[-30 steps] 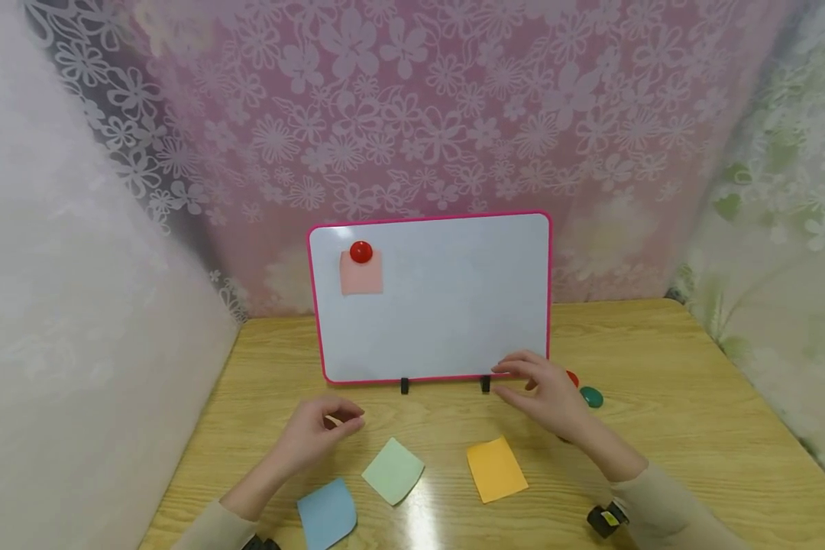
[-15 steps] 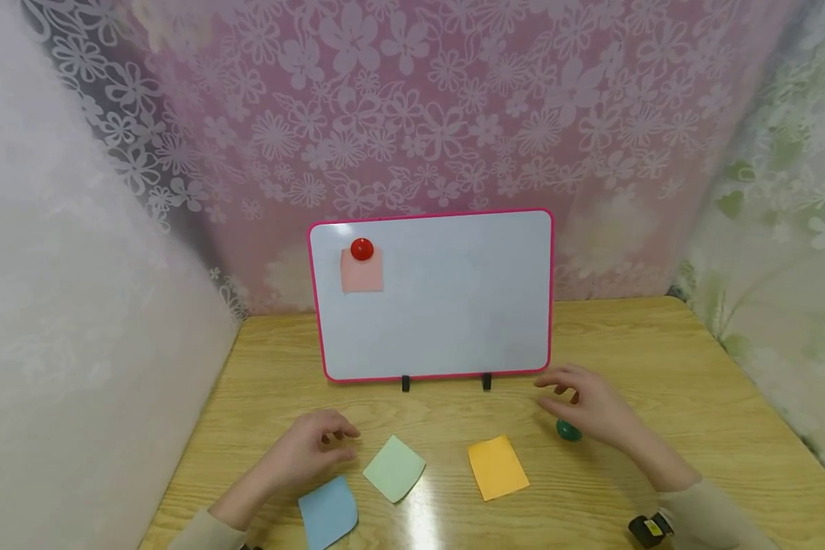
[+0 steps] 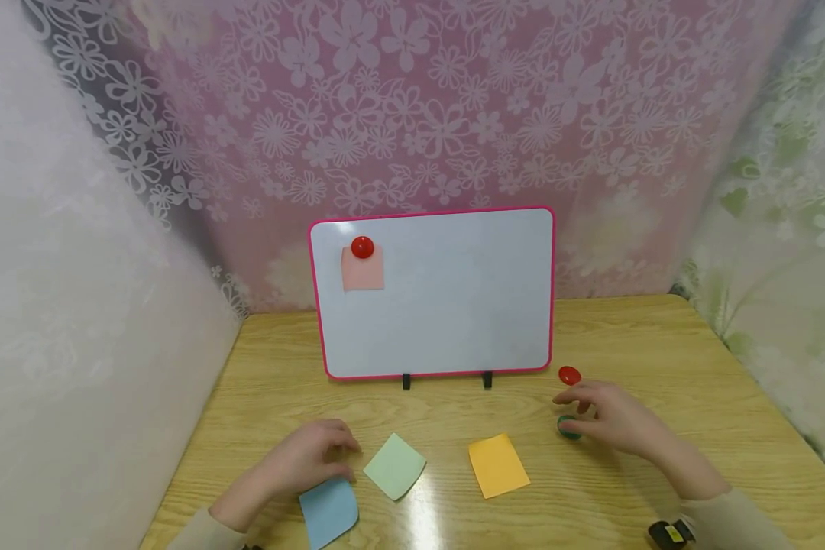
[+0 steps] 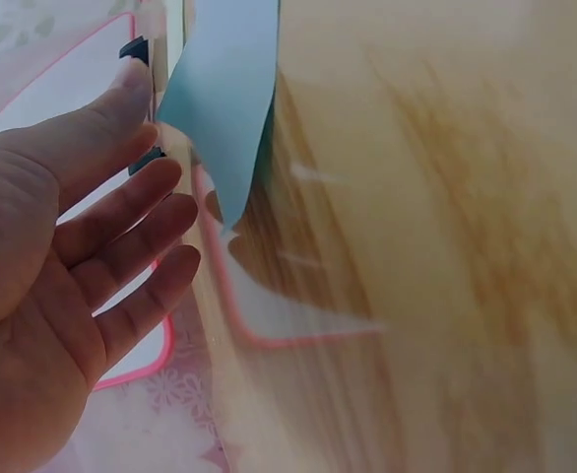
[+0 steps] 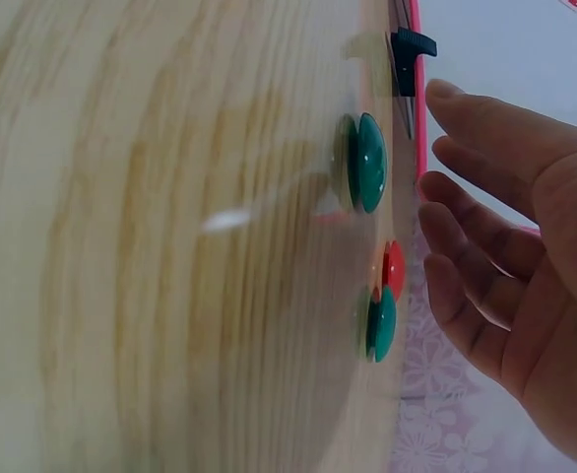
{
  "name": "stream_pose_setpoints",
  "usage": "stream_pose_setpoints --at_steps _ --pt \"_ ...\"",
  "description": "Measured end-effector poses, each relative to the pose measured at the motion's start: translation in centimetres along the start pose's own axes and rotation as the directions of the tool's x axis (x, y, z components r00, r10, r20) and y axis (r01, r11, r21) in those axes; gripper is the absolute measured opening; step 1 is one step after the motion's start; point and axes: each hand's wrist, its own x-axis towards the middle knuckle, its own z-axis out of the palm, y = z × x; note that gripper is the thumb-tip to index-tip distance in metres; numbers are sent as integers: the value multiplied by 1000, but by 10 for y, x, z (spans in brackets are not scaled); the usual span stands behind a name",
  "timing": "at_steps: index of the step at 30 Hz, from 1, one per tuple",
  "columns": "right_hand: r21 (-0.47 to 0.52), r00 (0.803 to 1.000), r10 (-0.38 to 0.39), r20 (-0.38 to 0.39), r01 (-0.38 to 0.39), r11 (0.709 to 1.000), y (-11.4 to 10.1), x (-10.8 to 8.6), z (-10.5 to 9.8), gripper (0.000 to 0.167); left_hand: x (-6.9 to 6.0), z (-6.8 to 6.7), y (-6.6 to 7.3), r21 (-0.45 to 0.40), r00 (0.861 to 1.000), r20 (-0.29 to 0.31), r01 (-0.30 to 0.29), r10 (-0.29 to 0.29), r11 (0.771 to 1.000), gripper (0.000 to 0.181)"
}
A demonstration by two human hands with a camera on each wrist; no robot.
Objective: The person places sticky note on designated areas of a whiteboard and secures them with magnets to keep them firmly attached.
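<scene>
My right hand point(image 3: 619, 420) hovers over the table at the right, fingers loosely bent and holding nothing. Its thumb overlaps a green magnet point(image 3: 562, 421) in the head view; the right wrist view shows this green magnet point(image 5: 371, 163) apart from the fingers. A second green magnet point(image 5: 385, 325) and a red magnet point(image 5: 395, 268) lie nearby; the hand hides that second one from the head camera. Just above the blue sticky note point(image 3: 330, 516) is my left hand point(image 3: 309, 458), relaxed, with nothing in it. In the left wrist view the note point(image 4: 224, 99) curls up beside the fingertips.
A pink-framed whiteboard point(image 3: 447, 321) stands at the back on black feet point(image 3: 487, 380). A round red magnet point(image 3: 362, 247) holds a pink note point(image 3: 363, 273) at its upper left. Green point(image 3: 395, 467) and orange point(image 3: 499, 466) notes lie in front. Fabric walls enclose the table.
My right hand has moved from the board's lower right corner, rightward and toward me, uncovering the red magnet. My left hand has drawn slightly back toward the blue note.
</scene>
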Motion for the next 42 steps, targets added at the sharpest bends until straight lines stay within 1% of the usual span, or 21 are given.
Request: stream_pose_setpoints --at_steps 3,6,11,17,22,25,29,31,38,42 --pt "-4 1000 6 8 -6 1000 2 -3 -2 40 0 -3 2 -4 999 38 15 -15 1000 26" --pt "-27 999 21 28 -21 999 3 -5 -4 43 1 -5 4 1 998 67 14 -14 1000 25" --pt "-78 998 42 53 -38 996 4 -5 -5 45 2 -3 4 23 996 90 -17 15 1000 23" --pt "-93 994 82 77 -75 993 2 -9 -6 48 3 -5 8 25 994 111 -18 15 1000 23" --pt "-126 993 85 85 -74 989 3 -9 -4 47 3 -7 10 43 993 118 -28 23 999 22" --pt "-138 993 78 92 -65 988 4 -9 -2 44 3 -6 10 49 992 124 -15 9 999 20" --pt "-144 994 56 90 -43 989 5 -8 1 40 3 -4 10 44 991 133 17 -22 999 19" --pt "-152 995 46 86 -32 988 5 -7 2 39 3 -3 9 39 991 132 21 -25 999 18" --pt "-171 996 39 83 -24 985 8 -7 5 38 1 -2 9 33 994 108 -20 16 999 18" --pt "-154 995 42 91 -27 988 9 -7 5 38 1 -2 8 23 993 119 3 -6 1000 17"
